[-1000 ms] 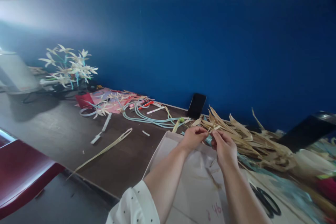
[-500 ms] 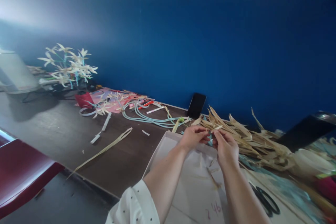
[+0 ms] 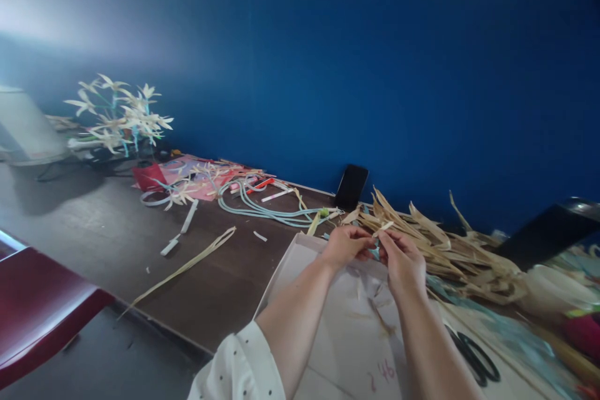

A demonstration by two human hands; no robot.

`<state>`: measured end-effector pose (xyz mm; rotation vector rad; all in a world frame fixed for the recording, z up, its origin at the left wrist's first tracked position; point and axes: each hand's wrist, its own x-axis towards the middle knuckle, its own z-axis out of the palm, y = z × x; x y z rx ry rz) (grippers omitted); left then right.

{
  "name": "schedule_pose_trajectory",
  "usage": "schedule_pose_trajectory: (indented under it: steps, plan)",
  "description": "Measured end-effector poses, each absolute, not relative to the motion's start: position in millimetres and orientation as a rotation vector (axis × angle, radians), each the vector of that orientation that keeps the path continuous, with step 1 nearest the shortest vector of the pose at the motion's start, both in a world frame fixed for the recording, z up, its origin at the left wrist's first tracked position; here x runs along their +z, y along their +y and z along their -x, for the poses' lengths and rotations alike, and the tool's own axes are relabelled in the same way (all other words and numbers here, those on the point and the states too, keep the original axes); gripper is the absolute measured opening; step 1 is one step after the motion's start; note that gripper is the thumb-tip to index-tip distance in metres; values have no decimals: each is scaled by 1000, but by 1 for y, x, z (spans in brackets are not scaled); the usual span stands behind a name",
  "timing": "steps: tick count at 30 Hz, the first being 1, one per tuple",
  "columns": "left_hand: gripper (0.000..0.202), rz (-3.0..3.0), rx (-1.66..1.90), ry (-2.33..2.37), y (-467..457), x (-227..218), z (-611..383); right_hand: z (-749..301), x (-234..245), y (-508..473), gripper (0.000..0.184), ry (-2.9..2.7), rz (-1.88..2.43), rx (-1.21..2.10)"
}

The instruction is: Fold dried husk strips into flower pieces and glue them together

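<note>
Above the far edge of an open white box point(image 3: 344, 319), my two hands meet at the fingertips. My left hand point(image 3: 345, 246) is closed, its thumb and fingers pinching close to a small light blue strip point(image 3: 375, 253) that hangs between the hands. A short pale husk strip point(image 3: 386, 225) sticks out from the thumb and forefinger of my right hand point(image 3: 403, 257), which is also closed in a pinch. The fingers hide where the two pieces join. Dry corn husks point(image 3: 435, 240) lie heaped just beyond my right hand.
A black phone point(image 3: 351, 187) leans against the blue partition point(image 3: 300, 87). Black-handled scissors point(image 3: 473, 356) lie at right. Pale blue cords point(image 3: 262, 214), a looped husk strip point(image 3: 187, 269) and husk flowers point(image 3: 126, 115) are leftward on the dark table point(image 3: 225, 300). A red chair point(image 3: 42, 312) stands front left.
The pale husk strip has tilted and shifted slightly left between my right fingers. Both hands stay in nearly the same place, still pinching.
</note>
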<state>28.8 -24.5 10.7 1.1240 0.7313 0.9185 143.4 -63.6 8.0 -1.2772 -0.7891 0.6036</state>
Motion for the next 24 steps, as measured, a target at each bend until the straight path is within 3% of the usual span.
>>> schedule_pose_trajectory:
  steps: [24]
  plan:
    - [27, -1273, 922, 770, -23, 12, -25, -140, 14, -67, 38, -837, 1263, 646]
